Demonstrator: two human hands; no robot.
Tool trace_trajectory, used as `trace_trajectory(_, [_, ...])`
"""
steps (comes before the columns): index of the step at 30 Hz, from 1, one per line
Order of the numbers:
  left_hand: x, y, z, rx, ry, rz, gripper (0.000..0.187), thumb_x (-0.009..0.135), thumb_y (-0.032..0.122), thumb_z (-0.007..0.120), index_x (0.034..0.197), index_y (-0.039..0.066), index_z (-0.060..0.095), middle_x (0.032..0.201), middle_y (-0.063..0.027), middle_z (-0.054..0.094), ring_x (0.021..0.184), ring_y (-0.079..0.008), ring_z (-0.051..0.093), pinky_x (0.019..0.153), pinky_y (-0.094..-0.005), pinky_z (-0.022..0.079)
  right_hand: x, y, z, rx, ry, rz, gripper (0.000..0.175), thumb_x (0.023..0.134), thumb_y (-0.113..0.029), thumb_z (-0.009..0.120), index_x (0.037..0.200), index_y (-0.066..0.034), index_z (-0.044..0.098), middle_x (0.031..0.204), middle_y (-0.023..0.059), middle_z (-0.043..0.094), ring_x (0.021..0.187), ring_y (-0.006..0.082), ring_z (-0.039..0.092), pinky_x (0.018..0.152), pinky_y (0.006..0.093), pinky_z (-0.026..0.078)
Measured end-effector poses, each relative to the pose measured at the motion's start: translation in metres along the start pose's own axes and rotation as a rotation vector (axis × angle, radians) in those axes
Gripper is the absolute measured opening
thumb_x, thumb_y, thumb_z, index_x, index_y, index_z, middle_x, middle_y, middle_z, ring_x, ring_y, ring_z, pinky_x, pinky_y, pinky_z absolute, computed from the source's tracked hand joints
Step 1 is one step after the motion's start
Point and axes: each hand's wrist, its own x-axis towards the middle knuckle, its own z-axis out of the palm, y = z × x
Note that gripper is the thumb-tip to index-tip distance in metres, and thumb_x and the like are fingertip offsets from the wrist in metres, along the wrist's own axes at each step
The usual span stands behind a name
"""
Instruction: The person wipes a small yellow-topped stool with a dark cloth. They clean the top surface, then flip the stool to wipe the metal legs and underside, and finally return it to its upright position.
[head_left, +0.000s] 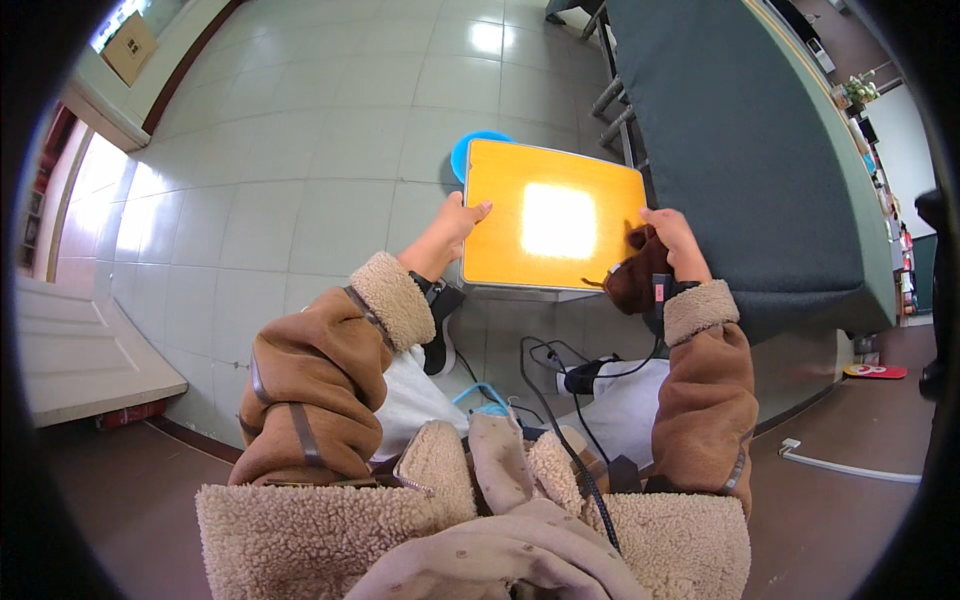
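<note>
In front of me is a small table (502, 169) with a yellow top and a metal rim, a bright glare across its middle. My left hand (452, 229) grips its left edge, the thumb lying over the top. At the opposite edge, my right hand (675, 238) takes hold with its thumb near the rim; its fingers are hidden. A dark brown soft item (636, 279), perhaps cloth or a bag, hangs over the near right corner just below that hand. Whether the right hand also holds it cannot be told. Behind the far left corner, a blue plastic basin (459, 159) shows partly.
To the right stands a long seat or bed with a dark green cover (750, 165), close to the table. Black cables (551, 409) run down between my legs. A white door (90, 352) is at the left, over a tiled floor (337, 150). A cardboard box (129, 49) stands at upper left.
</note>
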Motion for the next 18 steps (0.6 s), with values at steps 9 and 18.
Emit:
trace_trajectory(9, [0.025,-0.001,-0.001,0.289,-0.009,0.169,0.032,0.095,0.013,0.063,0.115,-0.01,0.053,0.105,-0.0194,0.066,0.095,-0.0277,0.067,0.073,-0.0378,0.055,-0.036,-0.067,-0.007,0.095,-0.115,-0.175,0.036,0.094,-0.039,0.063,0.1,-0.0042,0.06,0.086,0.0087,0.066,0.079,0.0181,0.065,0.078,0.0304,0.052])
trace_trajectory(18, [0.016,0.058,-0.006,0.424,0.241,0.017,0.031,0.082,0.013,0.073,0.095,-0.013,0.063,0.09,-0.0156,0.064,0.076,-0.0244,0.062,0.064,-0.0351,0.049,-0.053,-0.003,0.116,-0.931,0.161,-0.57,0.067,0.089,-0.05,0.061,0.143,-0.0137,0.044,0.152,0.0243,0.031,0.138,0.0419,0.034,0.111,0.0542,0.029])
